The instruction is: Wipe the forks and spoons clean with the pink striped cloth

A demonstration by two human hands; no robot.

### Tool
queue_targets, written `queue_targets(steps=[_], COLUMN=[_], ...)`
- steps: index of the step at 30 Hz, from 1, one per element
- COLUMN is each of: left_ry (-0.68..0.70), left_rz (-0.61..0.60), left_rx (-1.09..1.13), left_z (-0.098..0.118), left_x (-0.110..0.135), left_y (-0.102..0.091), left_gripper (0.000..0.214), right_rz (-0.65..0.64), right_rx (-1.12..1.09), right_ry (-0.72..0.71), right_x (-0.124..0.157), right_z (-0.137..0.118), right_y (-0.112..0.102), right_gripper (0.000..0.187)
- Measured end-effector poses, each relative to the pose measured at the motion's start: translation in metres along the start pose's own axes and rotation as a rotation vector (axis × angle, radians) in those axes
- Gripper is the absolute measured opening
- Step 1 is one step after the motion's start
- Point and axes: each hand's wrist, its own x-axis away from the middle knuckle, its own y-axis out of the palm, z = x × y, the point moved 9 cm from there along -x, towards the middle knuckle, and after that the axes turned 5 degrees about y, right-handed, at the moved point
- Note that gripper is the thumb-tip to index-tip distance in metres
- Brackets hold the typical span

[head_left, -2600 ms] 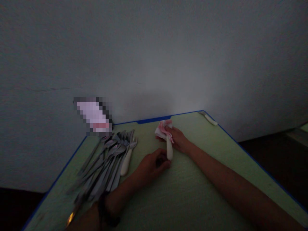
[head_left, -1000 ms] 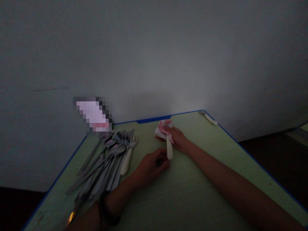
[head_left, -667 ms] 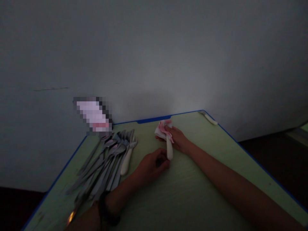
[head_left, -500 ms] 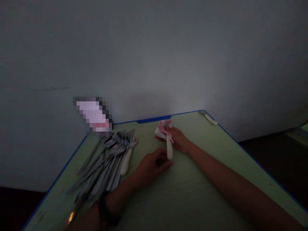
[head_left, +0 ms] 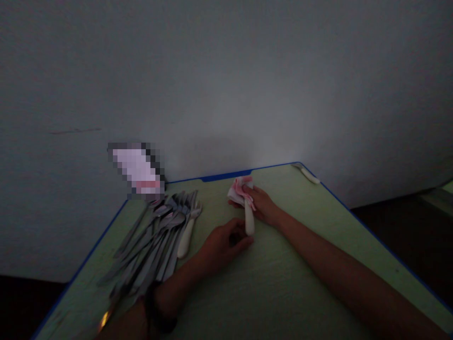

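My right hand (head_left: pixel 261 202) grips a pink-and-white cloth (head_left: pixel 238 192), folded around the far end of a utensil with a white handle (head_left: pixel 249 221). The cloth hides the utensil's head, so its kind cannot be told. With thumb and fingers, my left hand (head_left: pixel 226 241) pinches the near end of that handle. To the left of my left hand, a white-handled fork (head_left: pixel 187 235) lies at the edge of a pile of metal spoons and other cutlery (head_left: pixel 155 245).
Another white-handled utensil (head_left: pixel 308 174) lies at the far right corner of the pale green table (head_left: pixel 283 293). A phone-like object (head_left: pixel 136 167), blurred out, leans on the wall (head_left: pixel 226 85) at the far left. The table has a blue edge.
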Motion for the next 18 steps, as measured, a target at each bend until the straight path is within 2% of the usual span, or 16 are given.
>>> queue_targets(steps=[7, 14, 18], left_ry=[-0.003, -0.038, -0.036], left_rz=[0.012, 0.019, 0.083], left_rx=[0.007, 0.103, 0.169], left_z=[0.001, -0.0008, -0.0009], left_x=[0.0003, -0.0007, 0.0023], left_y=[-0.0014, -0.001, -0.0054], left_gripper=[0.019, 0.027, 0.025], right_rz=[-0.005, 0.053, 0.035], right_rx=[-0.004, -0.005, -0.003], right_ry=[0.015, -0.064, -0.076], right_x=[0.0011, 0.0021, 0.0021], right_z=[0.0003, -0.0027, -0.0056], right_y=[-0.0002, -0.0024, 0.0005], right_gripper=[0.025, 0.033, 0.035])
